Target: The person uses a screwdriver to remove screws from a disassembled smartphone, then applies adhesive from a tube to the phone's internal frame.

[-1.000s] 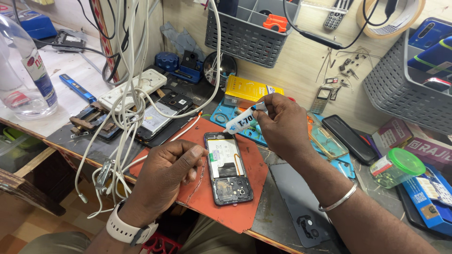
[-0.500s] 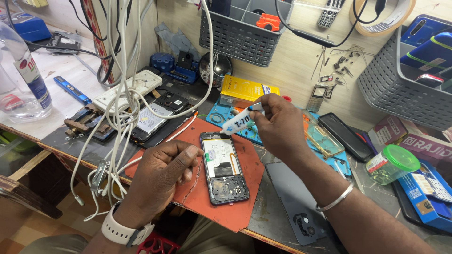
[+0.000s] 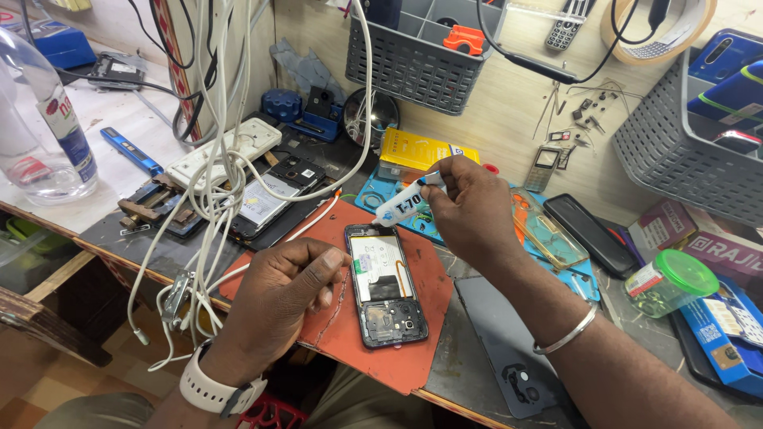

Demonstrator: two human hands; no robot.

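Observation:
An opened phone (image 3: 385, 284) with its back cover off lies on a red-orange mat (image 3: 413, 349) at the bench's front edge. My left hand (image 3: 280, 295) rests on the mat, fingertips touching the phone's left side. My right hand (image 3: 469, 210) holds a small white glue tube (image 3: 404, 202) above the phone's top end, nozzle pointing down and left. A dark grey back cover (image 3: 509, 345) lies to the right of the mat, partly under my right forearm.
White cables (image 3: 214, 175) hang over the left of the bench, above a power strip (image 3: 224, 151) and another opened phone (image 3: 266, 199). A clear bottle (image 3: 40, 127) stands far left. Grey baskets (image 3: 413, 48) hang on the wall. A green-lidded jar (image 3: 671, 282), boxes and phones crowd the right.
The view has shifted slightly. My right hand with the glue tube has stayed above the phone's top; my left hand stays against the phone's left side.

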